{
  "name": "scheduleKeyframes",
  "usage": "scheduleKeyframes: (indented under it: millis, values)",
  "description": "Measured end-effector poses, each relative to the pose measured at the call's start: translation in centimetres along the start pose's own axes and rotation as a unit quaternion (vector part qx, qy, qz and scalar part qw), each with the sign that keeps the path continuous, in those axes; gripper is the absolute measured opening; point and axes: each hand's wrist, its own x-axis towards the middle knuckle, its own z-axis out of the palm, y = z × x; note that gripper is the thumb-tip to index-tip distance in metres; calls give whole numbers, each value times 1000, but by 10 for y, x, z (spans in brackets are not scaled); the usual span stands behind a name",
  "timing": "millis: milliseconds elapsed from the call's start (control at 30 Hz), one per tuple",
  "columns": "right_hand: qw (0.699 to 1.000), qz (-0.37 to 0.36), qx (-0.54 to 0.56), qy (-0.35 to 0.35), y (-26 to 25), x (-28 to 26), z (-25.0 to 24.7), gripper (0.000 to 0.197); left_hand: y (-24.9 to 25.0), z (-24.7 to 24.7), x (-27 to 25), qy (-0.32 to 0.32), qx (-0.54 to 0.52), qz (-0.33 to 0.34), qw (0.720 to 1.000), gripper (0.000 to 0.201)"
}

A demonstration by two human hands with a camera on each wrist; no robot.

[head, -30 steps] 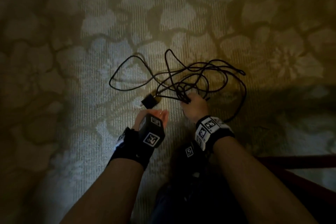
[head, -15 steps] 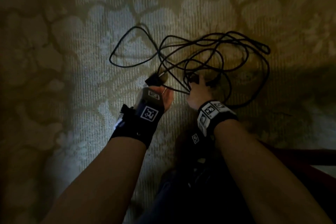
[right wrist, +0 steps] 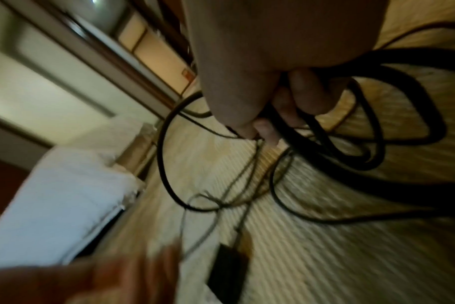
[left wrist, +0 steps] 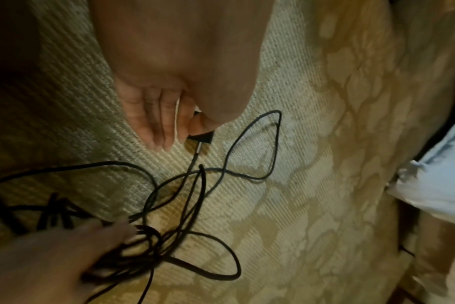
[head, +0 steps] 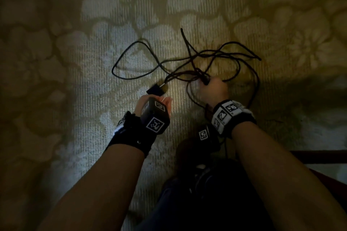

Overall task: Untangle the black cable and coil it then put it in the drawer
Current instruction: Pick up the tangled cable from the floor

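The black cable (head: pixel 197 72) lies in a loose tangle on the patterned carpet, with one free end sticking up at the far side. Its black adapter block (head: pixel 155 89) rests on the carpet at the tangle's near left. My left hand (head: pixel 161 100) hovers just short of the block (left wrist: pixel 203 137) with fingers (left wrist: pixel 156 115) straight and holds nothing. I cannot tell if the thumb touches the block. My right hand (head: pixel 214 88) grips a bunch of cable strands (right wrist: pixel 161 164) at the middle of the tangle, fingers (right wrist: pixel 307 92) curled round them. No drawer shows in any view.
Floral beige carpet (head: pixel 93 99) spreads all round. My knee in dark trousers (head: pixel 187 202) is between my forearms. A dark wooden furniture edge (head: pixel 319 155) runs at the near right. White bedding (left wrist: pixel 442 164) lies off to the left of the cable, by a wall (right wrist: pixel 39 72).
My left hand has moved forward to the adapter block. My right hand has gathered and pulled the strands, so the right-hand loops have drawn in and a free end now stands up.
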Motion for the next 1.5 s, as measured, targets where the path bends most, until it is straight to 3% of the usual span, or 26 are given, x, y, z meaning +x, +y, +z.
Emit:
scheduleKeyframes:
  millis: [67, 167, 267, 333, 400, 433, 500, 600, 667, 733, 867, 1067, 1200, 1300, 1500]
  values:
    - [996, -37, 76, -1, -28, -14, -18, 31, 2, 5, -24, -10, -21, -5, 1000, 16]
    - [982, -86, 165, -26, -78, -47, -51, 38, 8, 15, -57, -42, 40, 3, 998, 28]
    - [970, -134, 177, -93, -119, -86, -85, 41, 15, 27, -80, -74, 65, -8, 995, 73]
    - [964, -156, 160, -145, -136, -109, -100, 41, 17, 39, -101, -172, 19, -26, 985, 90]
    - [960, -153, 145, -186, -146, -129, -108, 38, 27, 43, -117, -289, -9, -37, 956, 106]
    - [959, -143, 136, -202, -147, -136, -109, 35, 33, 45, -126, -304, 1, -28, 952, 110]
    - [965, -122, 79, -217, -142, -138, -106, 31, 49, 49, -134, -270, -11, 12, 963, 107]
    - [976, -70, -86, -187, -127, -114, -96, 35, 68, 42, -134, -150, -81, 123, 978, 71]
    - [982, -11, -122, -146, -110, -86, -84, 33, 75, 33, -124, -114, -88, 147, 979, 59]
    - [985, 15, -135, -105, -93, -60, -69, 27, 82, 23, -103, -89, -73, 129, 985, 52]
    - [989, 22, -128, -75, -60, -16, -29, 15, 82, 10, -66, -23, -79, 113, 990, 59]
    - [966, -76, -177, -172, -38, 16, 42, 49, 56, 2, -20, 97, 22, 71, 992, 28]
    - [942, -86, -246, -212, -33, 24, 84, 51, 45, -17, 1, 128, 22, 38, 991, 26]
    - [912, -53, -286, -287, -31, 26, 89, 48, 45, -25, 9, 137, 24, 32, 990, 24]
    - [916, -91, -298, -254, -27, 26, 92, 45, 43, -27, 10, 121, 39, -3, 992, 17]
